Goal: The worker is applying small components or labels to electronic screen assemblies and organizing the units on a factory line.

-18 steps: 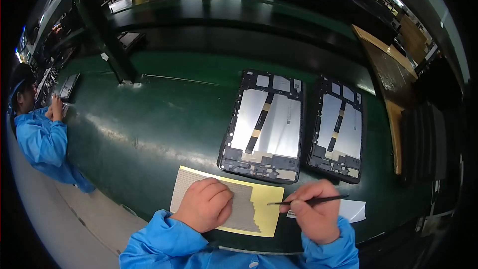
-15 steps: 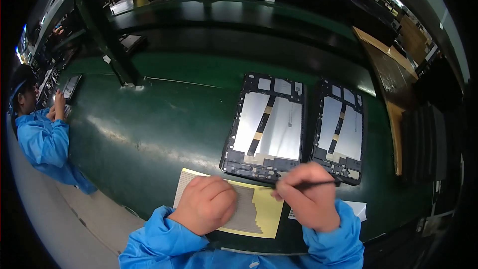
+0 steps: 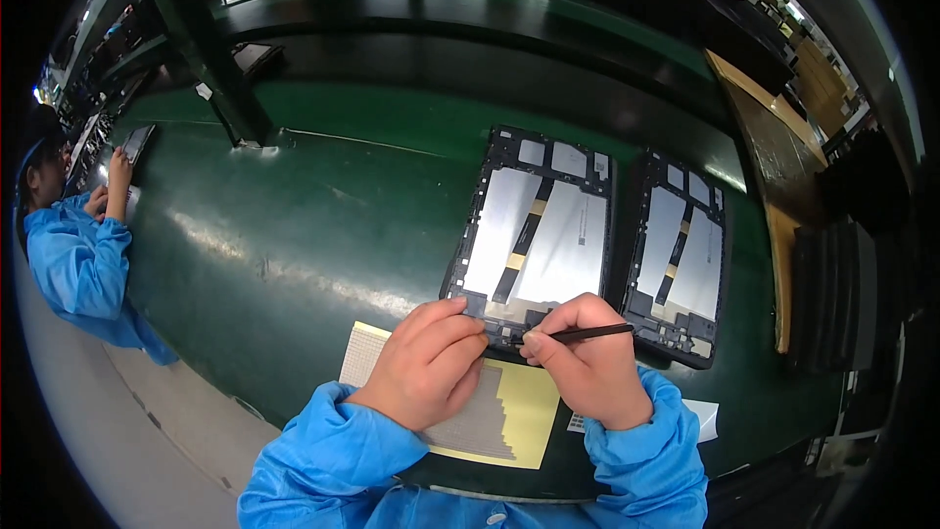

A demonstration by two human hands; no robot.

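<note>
While the left tablet (image 3: 563,260) is lying beyond the sheet (image 3: 532,416), my right hand (image 3: 589,362) is pinching a tool (image 3: 601,331) at the tablet's near edge, my left hand (image 3: 423,367), grip hidden, probably steadying its corner.

The glossy dark-green counter (image 3: 313,225) lies open between the upright green metal post (image 3: 201,49) and the black-framed silver rectangular panel (image 3: 566,245). A matching second panel (image 3: 697,260) leaves a narrow gap rightward; the bare left hand (image 3: 423,362) and right hand (image 3: 590,364) block the first's near edge.

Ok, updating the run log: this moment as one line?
left hand: at left device | right hand: holding dark tool | yellow sheet: partly hidden by left hand
</note>
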